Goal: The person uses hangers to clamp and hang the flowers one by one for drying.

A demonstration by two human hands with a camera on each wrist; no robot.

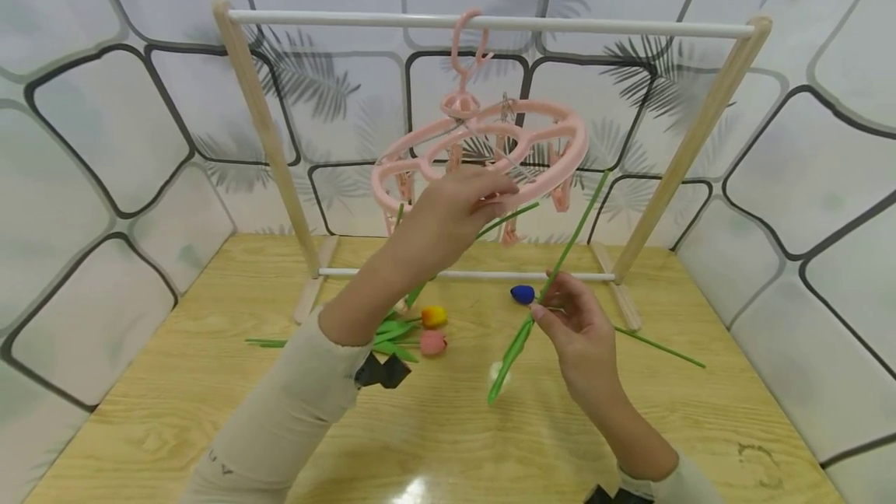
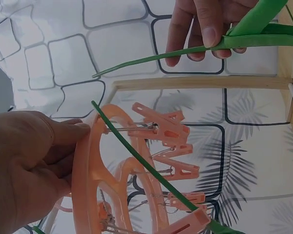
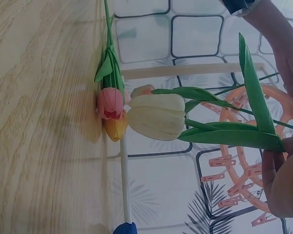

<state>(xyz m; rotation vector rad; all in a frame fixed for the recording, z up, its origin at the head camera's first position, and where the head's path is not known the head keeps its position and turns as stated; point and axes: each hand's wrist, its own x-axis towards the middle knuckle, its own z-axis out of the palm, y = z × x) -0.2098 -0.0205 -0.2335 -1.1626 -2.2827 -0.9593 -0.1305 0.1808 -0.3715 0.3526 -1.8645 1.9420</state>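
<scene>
My left hand [image 1: 455,216] grips the rim of a pink clip hanger [image 1: 570,154], thumb and fingers at its near edge. The hanger hooks over a white rail, and small pink clothespins [image 2: 173,129] hang around it. One clothespin appears to hold a green flower stem [image 2: 146,161] that crosses the ring. Lower and to the right, my right hand [image 1: 577,325] pinches the green stem [image 1: 574,236] of an artificial tulip, its thin end slanting up. In the right wrist view, a white tulip head [image 3: 156,117] with long green leaves [image 3: 256,92] extends from that hand.
A yellow tulip [image 1: 434,316] and a pink tulip [image 1: 433,343] lie on the wooden table [image 1: 434,426] at left. A blue tulip [image 1: 522,295] lies behind my right hand. The rack's wooden posts [image 1: 700,138] stand either side, with a white lower bar [image 1: 490,275].
</scene>
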